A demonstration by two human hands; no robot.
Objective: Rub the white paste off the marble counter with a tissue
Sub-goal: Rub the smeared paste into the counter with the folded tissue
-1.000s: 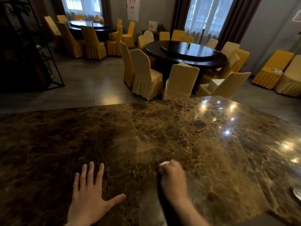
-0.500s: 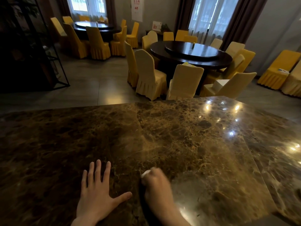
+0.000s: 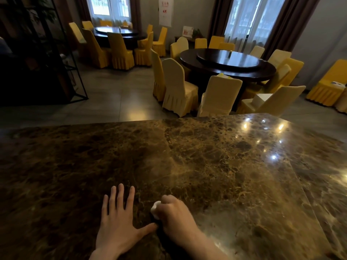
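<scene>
Left hand point(image 3: 117, 225) lies flat on the marble counter point(image 3: 216, 166), fingers spread, holding nothing, thumb tip almost touching the right hand. Right hand point(image 3: 175, 215) is clenched around a wadded white tissue point(image 3: 155, 210), pressing it to the stone near the counter's near edge; no white paste can be made out. Bare counter extends left, right and ahead to the far edge. Beyond it stand cream chairs point(image 3: 218, 96) around a dark round table point(image 3: 228, 65).
</scene>
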